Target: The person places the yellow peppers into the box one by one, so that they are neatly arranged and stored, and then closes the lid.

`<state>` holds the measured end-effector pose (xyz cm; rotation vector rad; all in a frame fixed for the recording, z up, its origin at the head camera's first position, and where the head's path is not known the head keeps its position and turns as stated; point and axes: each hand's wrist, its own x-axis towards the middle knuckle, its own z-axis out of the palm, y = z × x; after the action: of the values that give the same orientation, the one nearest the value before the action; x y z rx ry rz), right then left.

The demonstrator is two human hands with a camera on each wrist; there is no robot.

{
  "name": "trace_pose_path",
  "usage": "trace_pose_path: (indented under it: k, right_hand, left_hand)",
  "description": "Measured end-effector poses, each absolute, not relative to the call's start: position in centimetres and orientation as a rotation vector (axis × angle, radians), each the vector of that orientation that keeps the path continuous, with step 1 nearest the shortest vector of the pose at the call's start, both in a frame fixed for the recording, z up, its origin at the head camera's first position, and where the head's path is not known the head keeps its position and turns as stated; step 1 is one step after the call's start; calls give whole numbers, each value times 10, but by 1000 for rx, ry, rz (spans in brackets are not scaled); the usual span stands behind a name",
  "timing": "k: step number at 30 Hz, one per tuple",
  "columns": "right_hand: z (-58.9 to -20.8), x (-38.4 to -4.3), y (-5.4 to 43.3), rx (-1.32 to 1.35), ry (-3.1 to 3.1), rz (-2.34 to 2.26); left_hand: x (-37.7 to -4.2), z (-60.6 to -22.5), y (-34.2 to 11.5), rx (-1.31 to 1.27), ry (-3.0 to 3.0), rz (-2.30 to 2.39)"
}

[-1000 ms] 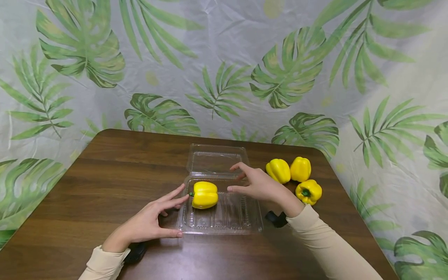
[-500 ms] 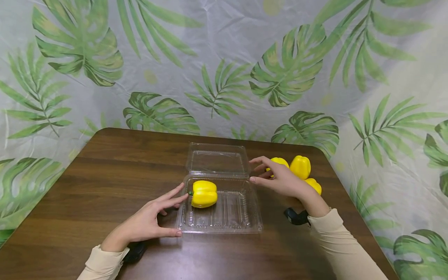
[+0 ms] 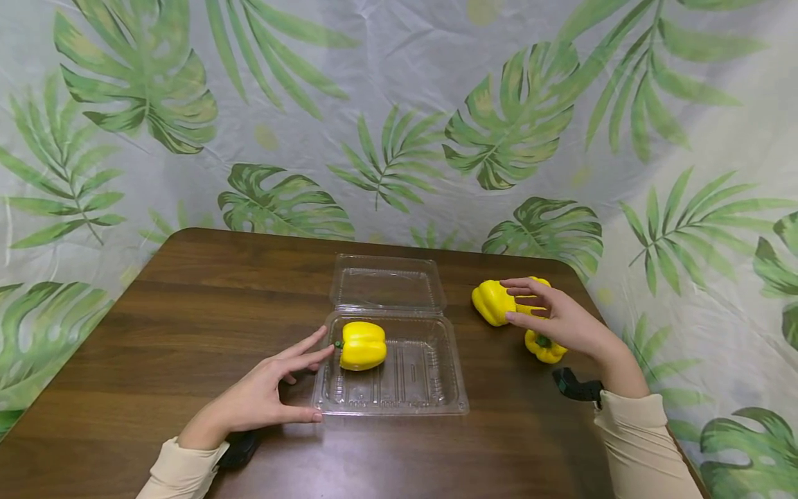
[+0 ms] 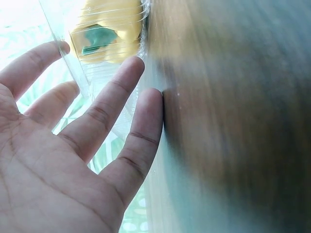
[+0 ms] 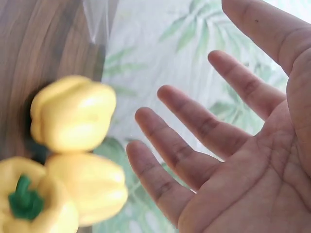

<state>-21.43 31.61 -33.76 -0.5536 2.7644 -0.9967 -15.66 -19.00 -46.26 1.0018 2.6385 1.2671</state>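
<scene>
Tabletop (image 3: pixel 499 381) between container (image 3: pixel 414 374) and peppers (image 3: pixel 491 303), right hand (image 3: pixel 564 320) near right edge (image 3: pixel 579 283)

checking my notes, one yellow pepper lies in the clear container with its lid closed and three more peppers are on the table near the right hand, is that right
Not quite: the head view shows the lid open, folded back on the far side. The rest holds: one yellow pepper lies in the clear container and three more peppers are on the table near the right hand.

The table (image 3: pixel 218 305) is viewed forward-down from the head, the fingers (image 4: pixel 147 119) closely from each wrist; peppers (image 3: pixel 491 303) near the right edge are shared with the right wrist.
</scene>
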Motion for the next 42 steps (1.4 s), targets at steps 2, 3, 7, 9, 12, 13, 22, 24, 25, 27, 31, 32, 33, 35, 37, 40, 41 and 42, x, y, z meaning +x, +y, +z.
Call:
trace_pose_path:
  k: [2,3,7,9,12,13,22,24,25,27,31,32,33,35,37,40,41,42]
  right_hand:
    - [-341,-213,325,-518,2763,-1013]
    - [-342,-213,330,-496,2753,-1035]
    - [-349,-212,348,-439,2741,-1085]
    - [-353,-212,358,-429,2755,-1094]
    - [-359,-212,374,-438,2791,-1093]
    - [-362,-212,379,-432,2796,-1096]
    - [-373,-208,412,-289,2793,-1094]
    - [-377,-208,416,-274,2782,-1106]
    - [-379,-208,418,-267,2774,-1110]
    - [-383,-209,421,-259,2758,-1125]
    - [-393,-208,425,-242,2716,-1169]
    - [-395,-208,426,-240,2707,-1179]
    - [-398,-208,427,-240,2694,-1195]
    - [-402,-208,428,-233,2667,-1229]
    - [-406,-207,429,-230,2641,-1262]
    - [-411,-207,431,-220,2607,-1303]
    - [-412,-208,432,-221,2602,-1309]
    - [-414,-208,433,-218,2595,-1317]
  left_hand:
    - [-157,-463,-190,999,2638,1264]
    - [-157,-463,-191,997,2639,1262]
    - [-157,-463,-191,994,2636,1264]
    - [-157,-463,-191,994,2634,1266]
    - [-157,-463,-190,996,2632,1269]
    - [-157,-464,-190,998,2634,1268]
    - [-156,-463,-190,1009,2643,1264]
    - [-157,-463,-190,1011,2646,1259]
    - [-157,-463,-190,1012,2647,1257]
    - [-157,-462,-190,1014,2649,1253]
    - [-157,-463,-191,1013,2651,1251]
    - [-157,-463,-191,1012,2653,1248]
    - [-157,-463,-191,1011,2654,1247]
    - [-157,-463,-191,1008,2654,1245]
    - [-157,-463,-191,1007,2654,1243]
    - [-157,-463,-191,1002,2652,1241]
    - [-157,-463,-191,1000,2650,1243]
    - [-157,-462,-191,999,2649,1245]
